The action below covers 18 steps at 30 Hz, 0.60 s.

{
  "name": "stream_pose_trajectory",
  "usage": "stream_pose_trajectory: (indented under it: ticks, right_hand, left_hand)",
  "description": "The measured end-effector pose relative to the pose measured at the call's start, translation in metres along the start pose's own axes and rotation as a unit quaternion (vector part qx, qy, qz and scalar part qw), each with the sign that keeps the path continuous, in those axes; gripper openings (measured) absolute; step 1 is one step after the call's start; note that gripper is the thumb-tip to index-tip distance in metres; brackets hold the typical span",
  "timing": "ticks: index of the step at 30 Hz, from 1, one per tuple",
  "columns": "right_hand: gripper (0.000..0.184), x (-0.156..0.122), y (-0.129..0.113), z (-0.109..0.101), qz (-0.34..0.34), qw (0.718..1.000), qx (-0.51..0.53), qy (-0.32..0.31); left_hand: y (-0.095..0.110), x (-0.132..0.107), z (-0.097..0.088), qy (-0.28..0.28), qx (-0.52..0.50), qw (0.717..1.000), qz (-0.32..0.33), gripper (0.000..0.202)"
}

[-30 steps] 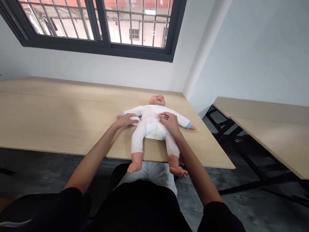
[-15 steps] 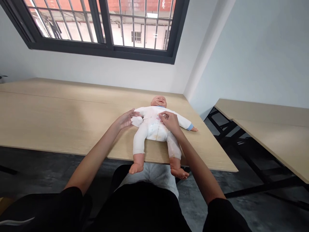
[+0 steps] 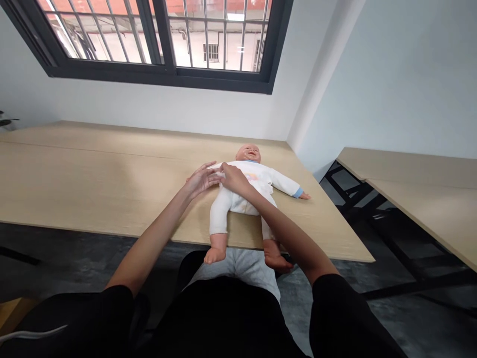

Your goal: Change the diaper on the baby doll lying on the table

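The doll (image 3: 246, 191) lies on its back at the near edge of the table (image 3: 93, 184), with its feet over the edge. The left hand (image 3: 199, 179), fingers spread, and the right hand (image 3: 233, 178), fingers closed on the white sleeve (image 3: 219, 173), meet at the doll's arm.

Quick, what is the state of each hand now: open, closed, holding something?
Left hand: open, fingers spread, at the doll sleeve.
Right hand: closed on the white sleeve fabric near the doll's shoulder.
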State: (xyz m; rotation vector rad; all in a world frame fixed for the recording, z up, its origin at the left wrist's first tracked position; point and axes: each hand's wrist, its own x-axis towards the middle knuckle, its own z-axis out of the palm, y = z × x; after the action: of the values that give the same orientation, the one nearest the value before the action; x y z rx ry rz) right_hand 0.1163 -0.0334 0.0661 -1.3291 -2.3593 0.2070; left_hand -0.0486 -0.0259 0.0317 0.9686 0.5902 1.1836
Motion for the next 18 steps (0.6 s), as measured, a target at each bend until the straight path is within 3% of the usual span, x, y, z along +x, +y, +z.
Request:
stream_pose_trajectory:
  ticks: [5, 11, 14, 18]
  right_hand:
    - [0.008, 0.006, 0.026, 0.0, 0.013, 0.991, 0.131, 0.025]
    - [0.022, 0.005, 0.041, 0.007, 0.022, 0.924, 0.383, -0.007]
    - [0.025, 0.002, 0.041, 0.008, 0.003, 0.91, 0.414, -0.008]
    - [0.022, 0.0, 0.036, 0.01, -0.018, 0.916, 0.4, 0.004]
  left_hand:
    - [-0.005, -0.001, 0.002, 0.048, 0.058, 0.996, 0.037, 0.051]
    - [-0.016, 0.002, 0.002, 0.03, 0.207, 0.976, 0.064, 0.048]
    - [-0.017, 0.003, 0.004, 0.036, 0.221, 0.97, 0.096, 0.046]
    - [-0.018, 0.002, 0.009, 0.053, 0.203, 0.971, 0.111, 0.049]
